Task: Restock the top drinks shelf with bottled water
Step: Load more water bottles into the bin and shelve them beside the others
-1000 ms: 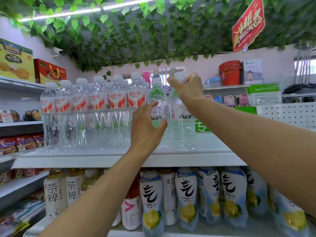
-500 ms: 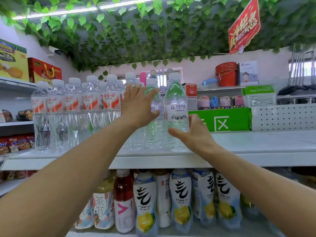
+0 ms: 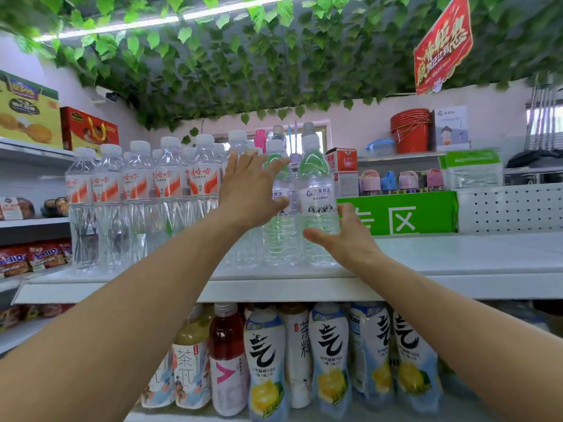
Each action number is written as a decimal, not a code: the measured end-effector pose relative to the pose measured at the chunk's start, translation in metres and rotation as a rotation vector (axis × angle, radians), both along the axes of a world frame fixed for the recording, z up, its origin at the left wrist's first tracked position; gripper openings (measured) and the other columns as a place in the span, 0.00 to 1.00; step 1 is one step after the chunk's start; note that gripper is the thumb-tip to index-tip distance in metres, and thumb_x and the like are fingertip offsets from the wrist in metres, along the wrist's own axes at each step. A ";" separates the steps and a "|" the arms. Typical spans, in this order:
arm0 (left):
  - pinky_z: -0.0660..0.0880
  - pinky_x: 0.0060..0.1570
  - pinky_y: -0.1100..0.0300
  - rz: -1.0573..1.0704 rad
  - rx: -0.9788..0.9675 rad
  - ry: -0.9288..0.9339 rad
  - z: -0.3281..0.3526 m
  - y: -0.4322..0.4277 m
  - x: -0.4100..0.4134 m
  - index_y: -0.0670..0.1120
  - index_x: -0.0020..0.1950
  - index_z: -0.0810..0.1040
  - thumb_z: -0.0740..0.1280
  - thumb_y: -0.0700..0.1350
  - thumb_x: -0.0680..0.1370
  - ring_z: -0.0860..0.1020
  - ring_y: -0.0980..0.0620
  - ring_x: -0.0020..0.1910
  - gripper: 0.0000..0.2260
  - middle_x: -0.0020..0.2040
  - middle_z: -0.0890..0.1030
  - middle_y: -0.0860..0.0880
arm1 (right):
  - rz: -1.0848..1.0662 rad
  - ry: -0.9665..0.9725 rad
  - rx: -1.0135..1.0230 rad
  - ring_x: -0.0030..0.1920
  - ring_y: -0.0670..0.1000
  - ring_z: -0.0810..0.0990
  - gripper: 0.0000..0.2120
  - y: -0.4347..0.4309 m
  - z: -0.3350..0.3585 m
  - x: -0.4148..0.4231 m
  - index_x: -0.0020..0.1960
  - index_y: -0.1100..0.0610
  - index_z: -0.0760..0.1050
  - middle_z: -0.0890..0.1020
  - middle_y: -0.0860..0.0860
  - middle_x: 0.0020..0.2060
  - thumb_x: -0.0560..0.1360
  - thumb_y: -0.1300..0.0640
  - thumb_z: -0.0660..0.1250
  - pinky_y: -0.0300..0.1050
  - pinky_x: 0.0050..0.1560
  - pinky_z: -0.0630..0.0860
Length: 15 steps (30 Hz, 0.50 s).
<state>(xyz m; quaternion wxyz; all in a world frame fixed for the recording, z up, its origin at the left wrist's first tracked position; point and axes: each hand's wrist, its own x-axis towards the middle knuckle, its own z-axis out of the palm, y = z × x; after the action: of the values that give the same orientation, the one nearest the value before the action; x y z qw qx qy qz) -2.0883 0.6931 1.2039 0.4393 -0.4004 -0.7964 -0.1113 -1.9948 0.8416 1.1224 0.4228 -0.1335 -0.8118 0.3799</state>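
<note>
1. A canopy of artificial green leaves (image 3: 243,71) is spread under the ceiling above the shelving.
2. The white top shelf (image 3: 457,263) is seen running across the whole view at chest height.
3. A block of red-labelled water bottles (image 3: 137,190) is stood upright in packed rows on the left part of the top shelf.
4. Bottled teas and lemon drinks (image 3: 332,354) are lined up on the shelf below.
5. A green carton (image 3: 405,213) with white characters is set behind the top shelf, just right of the hands.
6. The left hand (image 3: 249,190) is raised in front of the bottles. Its grip is apart, with the fingers straight and spread flat against the bottle fronts.
7. The right hand (image 3: 344,239) is placed low on the outer green-tinted water bottle (image 3: 318,193). Its grip is clamped loosely round the lower body, thumb across the front, fingers up the right side.
8. That bottle is stood upright on the top shelf at the right end of the row, touching its green-tinted twin (image 3: 278,239).
</note>
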 end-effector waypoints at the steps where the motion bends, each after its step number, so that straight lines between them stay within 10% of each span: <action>1: 0.42 0.77 0.46 0.001 0.001 -0.001 0.000 0.001 0.000 0.58 0.79 0.56 0.68 0.59 0.77 0.52 0.45 0.79 0.34 0.78 0.61 0.46 | 0.007 -0.004 -0.005 0.68 0.55 0.72 0.37 0.000 0.000 -0.001 0.71 0.55 0.60 0.73 0.53 0.69 0.71 0.45 0.76 0.53 0.68 0.68; 10: 0.46 0.77 0.48 0.020 0.003 -0.015 0.000 0.004 0.003 0.57 0.79 0.55 0.68 0.58 0.77 0.52 0.44 0.78 0.35 0.78 0.61 0.45 | 0.039 -0.008 -0.019 0.67 0.55 0.72 0.39 0.004 0.001 -0.008 0.72 0.56 0.59 0.72 0.54 0.68 0.70 0.44 0.76 0.50 0.64 0.68; 15: 0.43 0.76 0.48 0.016 0.001 -0.031 -0.002 0.002 0.005 0.57 0.79 0.54 0.69 0.58 0.76 0.51 0.44 0.78 0.37 0.79 0.59 0.45 | 0.177 0.038 -0.179 0.73 0.57 0.64 0.51 0.008 0.012 -0.002 0.78 0.52 0.53 0.63 0.55 0.76 0.65 0.27 0.65 0.58 0.71 0.62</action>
<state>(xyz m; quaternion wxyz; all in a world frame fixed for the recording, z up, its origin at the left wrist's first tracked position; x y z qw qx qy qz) -2.0837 0.6953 1.2017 0.4283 -0.3919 -0.8061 -0.1145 -1.9969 0.8498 1.1346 0.3895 -0.0914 -0.7752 0.4889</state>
